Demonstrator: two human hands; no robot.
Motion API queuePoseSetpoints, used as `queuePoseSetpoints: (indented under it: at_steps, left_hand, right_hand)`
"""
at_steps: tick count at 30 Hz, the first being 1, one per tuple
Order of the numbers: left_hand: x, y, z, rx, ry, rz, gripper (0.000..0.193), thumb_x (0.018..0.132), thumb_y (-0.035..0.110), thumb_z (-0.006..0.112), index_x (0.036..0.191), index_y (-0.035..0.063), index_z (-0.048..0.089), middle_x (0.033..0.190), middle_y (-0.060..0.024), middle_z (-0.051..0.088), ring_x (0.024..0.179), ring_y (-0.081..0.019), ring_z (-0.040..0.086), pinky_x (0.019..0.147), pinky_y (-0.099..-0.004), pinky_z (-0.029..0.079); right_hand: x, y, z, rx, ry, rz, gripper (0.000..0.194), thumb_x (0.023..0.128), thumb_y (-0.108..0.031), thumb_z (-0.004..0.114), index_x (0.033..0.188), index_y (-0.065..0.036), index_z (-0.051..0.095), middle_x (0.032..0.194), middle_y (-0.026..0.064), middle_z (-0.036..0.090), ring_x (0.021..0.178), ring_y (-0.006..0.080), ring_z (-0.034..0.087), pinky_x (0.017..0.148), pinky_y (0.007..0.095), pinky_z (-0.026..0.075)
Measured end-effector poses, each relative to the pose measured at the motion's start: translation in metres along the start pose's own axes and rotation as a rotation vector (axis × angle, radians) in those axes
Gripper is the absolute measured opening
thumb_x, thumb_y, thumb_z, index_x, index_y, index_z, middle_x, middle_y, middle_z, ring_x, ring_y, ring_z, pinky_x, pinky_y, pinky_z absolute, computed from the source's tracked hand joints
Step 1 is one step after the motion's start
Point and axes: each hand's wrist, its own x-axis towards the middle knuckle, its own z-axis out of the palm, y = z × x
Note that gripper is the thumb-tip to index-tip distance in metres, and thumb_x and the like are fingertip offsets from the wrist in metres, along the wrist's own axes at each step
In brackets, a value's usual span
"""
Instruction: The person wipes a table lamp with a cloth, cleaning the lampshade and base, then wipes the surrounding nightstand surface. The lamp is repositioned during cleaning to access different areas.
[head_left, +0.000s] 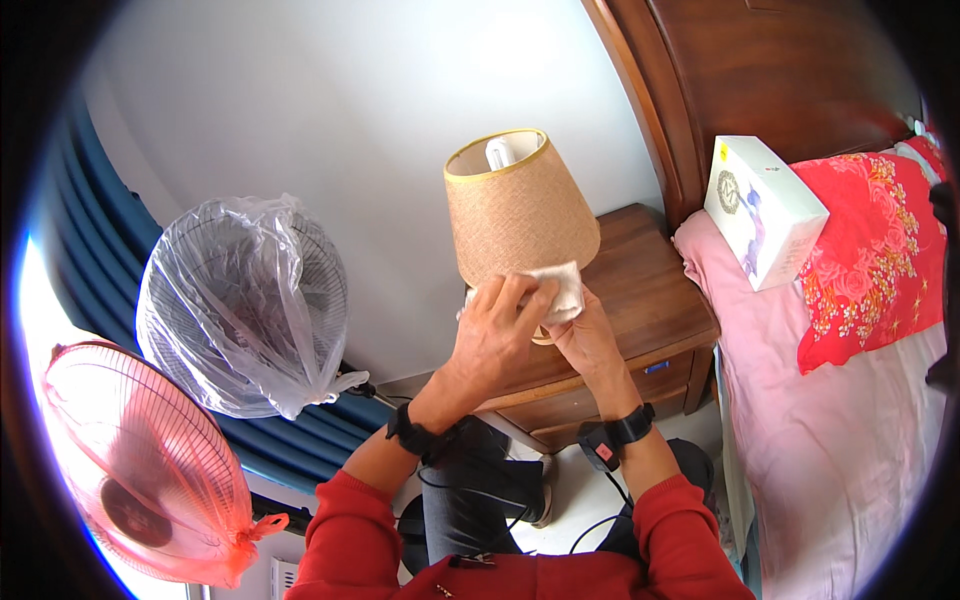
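A folded whitish cloth (566, 292) is between my two hands, just in front of the lower edge of a tan fabric lampshade (517, 214). My left hand (499, 319) lies over the cloth with its fingers bent onto it. From the right, my right hand (589, 330) grips the cloth's lower corner. The lampshade has a yellow rim, and a white bulb (499, 153) shows inside its top. Part of a round lamp base (541, 337) is visible below the hands. The lamp is on a brown wooden nightstand (645, 281).
Two fans stand at the left, one in a clear plastic bag (244, 307), one in a red bag (150, 465), before a blue curtain (97, 217). At the right, a white box (765, 210) rests on a bed with pink bedding (810, 450) and a red floral pillow (885, 247).
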Motion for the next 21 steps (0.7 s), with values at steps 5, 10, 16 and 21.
queuePoseSetpoints:
  at_steps: [5,10,16,21]
  left_hand:
    - [0.022,-0.008,-0.028,-0.081,0.048,-0.087,0.038,0.078,-0.003,0.063,0.115,0.0039,0.065,0.099,-0.0103,0.056,0.087,-0.0293,0.057,0.072,-0.0381,0.051]
    - [0.077,-0.031,-0.021,0.175,0.182,-0.023,0.032,0.083,-0.001,0.061,0.114,0.0046,0.064,0.099,-0.0100,0.055,0.088,-0.0281,0.056,0.073,-0.0378,0.052]
    - [0.037,0.000,0.001,0.138,-0.056,-0.027,0.042,0.076,0.002,0.064,0.118,0.0085,0.064,0.099,-0.0081,0.054,0.091,-0.0281,0.058,0.072,-0.0391,0.055]
    - [0.027,0.012,-0.011,-0.079,-0.174,-0.098,0.043,0.076,0.001,0.064,0.118,0.0086,0.063,0.100,-0.0080,0.055,0.093,-0.0285,0.059,0.072,-0.0398,0.055]
  right_hand:
    - [-0.002,0.000,0.007,-0.077,0.014,-0.009,0.049,0.092,-0.014,0.070,0.136,-0.004,0.050,0.123,0.0071,0.063,0.111,0.0202,0.063,0.104,0.0372,0.048]
    - [-0.003,-0.003,0.016,-0.153,0.088,0.044,0.052,0.094,-0.020,0.069,0.139,-0.006,0.049,0.122,0.0041,0.062,0.106,0.0176,0.062,0.101,0.0331,0.047]
    - [-0.001,0.003,0.004,-0.112,0.058,0.000,0.045,0.092,-0.014,0.070,0.133,-0.008,0.053,0.124,0.0036,0.062,0.111,0.0171,0.062,0.099,0.0326,0.049]
    - [-0.003,0.007,0.003,-0.064,0.062,-0.086,0.040,0.091,-0.011,0.070,0.128,-0.008,0.055,0.123,0.0048,0.064,0.115,0.0193,0.062,0.100,0.0346,0.050]
